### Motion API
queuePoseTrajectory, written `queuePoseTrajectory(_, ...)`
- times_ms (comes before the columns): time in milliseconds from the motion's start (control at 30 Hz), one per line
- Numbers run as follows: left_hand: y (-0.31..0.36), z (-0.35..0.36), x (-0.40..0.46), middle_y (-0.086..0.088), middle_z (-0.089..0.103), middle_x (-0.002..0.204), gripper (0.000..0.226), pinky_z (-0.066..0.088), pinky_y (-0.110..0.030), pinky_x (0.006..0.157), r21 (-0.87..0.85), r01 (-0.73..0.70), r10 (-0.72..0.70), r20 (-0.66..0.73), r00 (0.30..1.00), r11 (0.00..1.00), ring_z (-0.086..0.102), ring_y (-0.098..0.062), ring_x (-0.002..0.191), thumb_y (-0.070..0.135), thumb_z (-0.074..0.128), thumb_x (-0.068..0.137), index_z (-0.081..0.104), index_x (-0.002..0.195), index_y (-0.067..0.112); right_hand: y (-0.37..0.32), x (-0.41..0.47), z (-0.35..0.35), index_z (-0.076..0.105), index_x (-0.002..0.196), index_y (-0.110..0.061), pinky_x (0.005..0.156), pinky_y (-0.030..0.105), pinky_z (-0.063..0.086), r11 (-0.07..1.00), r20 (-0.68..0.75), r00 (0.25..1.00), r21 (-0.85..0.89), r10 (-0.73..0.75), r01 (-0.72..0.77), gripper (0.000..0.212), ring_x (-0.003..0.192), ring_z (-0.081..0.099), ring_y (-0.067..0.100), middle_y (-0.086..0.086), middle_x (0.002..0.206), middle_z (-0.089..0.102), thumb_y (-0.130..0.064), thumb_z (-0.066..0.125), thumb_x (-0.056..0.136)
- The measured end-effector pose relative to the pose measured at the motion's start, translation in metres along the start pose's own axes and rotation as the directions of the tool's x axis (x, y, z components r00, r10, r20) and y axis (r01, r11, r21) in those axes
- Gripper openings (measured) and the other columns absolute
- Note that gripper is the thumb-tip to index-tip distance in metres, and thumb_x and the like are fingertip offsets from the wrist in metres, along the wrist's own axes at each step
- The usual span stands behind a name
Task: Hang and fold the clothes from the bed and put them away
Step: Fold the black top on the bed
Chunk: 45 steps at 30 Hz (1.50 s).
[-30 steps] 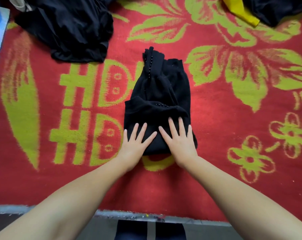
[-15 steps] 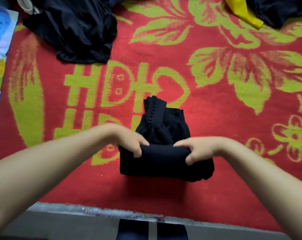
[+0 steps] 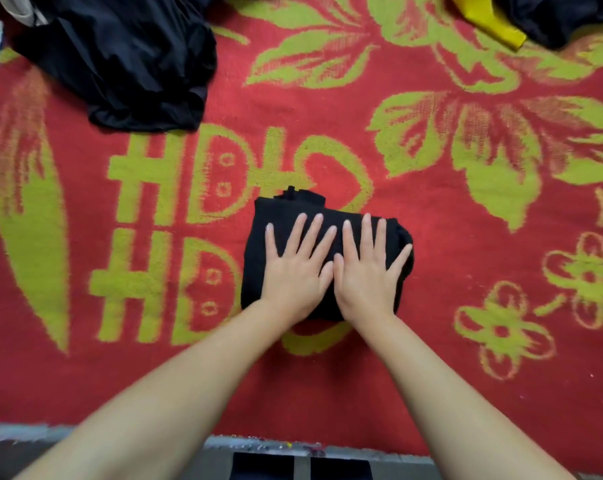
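Both the left hand [image 3: 294, 271] and right hand [image 3: 365, 271] are pressing flat, fingers straight, on the folded black garment [image 3: 258, 244] mid-bed; black clothes at eleven [image 3: 120, 57] and one o'clock [image 3: 552, 15] are still waiting.

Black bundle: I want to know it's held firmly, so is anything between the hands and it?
Nothing visible. The left hand and right hand both lie flat, fingers straight, directly on the folded black bundle, which rests on the red blanket.
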<state>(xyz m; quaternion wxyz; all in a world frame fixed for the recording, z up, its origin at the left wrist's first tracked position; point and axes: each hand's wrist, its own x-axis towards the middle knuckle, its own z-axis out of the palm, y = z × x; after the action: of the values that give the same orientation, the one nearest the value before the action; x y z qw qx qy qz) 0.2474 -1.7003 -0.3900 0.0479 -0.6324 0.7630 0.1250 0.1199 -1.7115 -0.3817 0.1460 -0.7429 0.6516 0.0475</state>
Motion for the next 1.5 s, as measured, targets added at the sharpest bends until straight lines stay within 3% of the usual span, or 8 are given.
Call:
queuePoseTrajectory(400, -0.015, 0.032, 0.016, 0.003, -0.015, 0.157, 0.058, -0.01, -0.058, 0.113, -0.051, 0.124, -0.117, 0.11, 0.987, 0.991, -0.02, -0.017, 0.144, 0.051, 0.003, 0.094, -0.005, 0.148, 0.031, 0.009, 0.026, 0.028, -0.014, 0.148, -0.031, 0.109, 0.059, -0.019, 0.997, 0.122, 0.992, -0.063, -0.034, 0.042, 0.055, 0.141, -0.031, 0.015, -0.001, 0.159, -0.019, -0.043, 0.009, 0.099)
queuePoseTrajectory(533, -0.035, 0.024, 0.007, 0.007, -0.015, 0.159, 0.057, -0.009, -0.053, 0.116, -0.075, 0.099, -0.083, 0.189, 0.978, 0.992, -0.02, -0.011, 0.144, 0.053, -0.001, 0.094, -0.013, 0.147, 0.035, 0.019, 0.021, 0.009, -0.007, 0.151, -0.032, 0.11, 0.057, -0.018, 0.991, 0.177, 0.977, -0.047, -0.115, 0.125, 0.056, 0.139, -0.03, 0.013, -0.001, 0.161, -0.013, -0.043, 0.017, 0.102)
queuePoseTrajectory(700, -0.117, 0.016, -0.038, 0.003, -0.01, 0.16, 0.058, -0.004, -0.055, 0.116, 0.009, 0.463, -0.44, 0.329, 0.836, 0.886, -0.011, -0.015, 0.147, 0.043, 0.014, 0.101, -0.004, 0.153, 0.026, 0.054, -0.027, -0.007, -0.003, 0.151, -0.027, 0.114, 0.06, -0.005, 0.996, 0.127, 0.989, -0.031, -0.077, 0.081, 0.057, 0.147, -0.012, 0.018, 0.001, 0.162, -0.004, -0.037, 0.027, 0.103)
queuePoseTrajectory(833, -0.105, 0.003, -0.068, -0.012, 0.018, 0.157, 0.074, 0.017, -0.063, 0.111, 0.031, 0.1, -0.101, 0.009, 0.995, 0.994, 0.015, -0.023, 0.145, 0.033, 0.052, 0.085, 0.025, 0.149, 0.009, 0.035, -0.059, -0.007, 0.029, 0.149, -0.011, 0.109, 0.066, 0.014, 0.97, 0.026, 0.972, -0.059, -0.236, 0.237, 0.083, 0.146, 0.017, 0.03, 0.015, 0.157, 0.024, -0.033, 0.067, 0.079)
queuePoseTrajectory(967, -0.032, 0.02, -0.072, -0.009, 0.013, 0.159, 0.089, 0.016, -0.066, 0.109, 0.108, -0.349, 0.35, 0.006, 0.937, 0.931, 0.01, -0.023, 0.147, 0.021, 0.055, 0.07, 0.019, 0.151, 0.017, 0.01, -0.059, 0.012, 0.025, 0.15, -0.02, 0.105, 0.07, 0.016, 0.961, 0.117, 0.971, -0.162, -0.208, 0.226, 0.111, 0.145, 0.017, 0.033, 0.016, 0.157, 0.022, -0.028, 0.085, 0.057)
queuePoseTrajectory(1133, -0.012, 0.028, -0.034, -0.01, 0.019, 0.158, 0.099, 0.02, -0.068, 0.107, 0.142, -0.055, 0.051, 0.029, 0.998, 0.988, 0.02, -0.034, 0.144, 0.01, 0.066, 0.074, 0.007, 0.151, 0.026, 0.009, -0.029, 0.03, -0.021, 0.147, -0.028, 0.107, 0.067, -0.01, 0.956, 0.163, 0.982, -0.261, -0.093, 0.134, 0.102, 0.141, -0.028, 0.034, 0.011, 0.157, -0.024, -0.011, 0.058, 0.086)
queuePoseTrajectory(1267, -0.025, 0.02, -0.013, -0.005, -0.007, 0.161, 0.101, 0.007, -0.063, 0.111, 0.183, -0.05, 0.02, 0.162, 0.987, 0.982, 0.0, -0.033, 0.147, 0.012, 0.059, 0.088, -0.023, 0.145, 0.025, 0.008, -0.01, 0.016, -0.001, 0.152, -0.034, 0.111, 0.063, 0.007, 0.966, 0.205, 0.972, -0.206, -0.111, 0.154, 0.093, 0.146, -0.014, 0.033, 0.009, 0.161, -0.007, -0.007, 0.057, 0.086)
queuePoseTrajectory(1500, -0.025, -0.056, 0.01, 0.0, 0.024, 0.155, 0.059, 0.034, -0.042, 0.105, 0.067, -0.009, 0.004, 0.077, 0.997, 0.998, 0.036, -0.026, 0.132, 0.011, 0.045, 0.096, 0.019, 0.149, 0.018, 0.003, 0.02, -0.065, 0.022, 0.149, -0.029, 0.097, 0.043, 0.039, 0.971, 0.217, 0.959, -0.117, -0.182, 0.21, 0.061, 0.143, 0.02, 0.03, 0.001, 0.153, 0.028, -0.012, 0.046, 0.096)
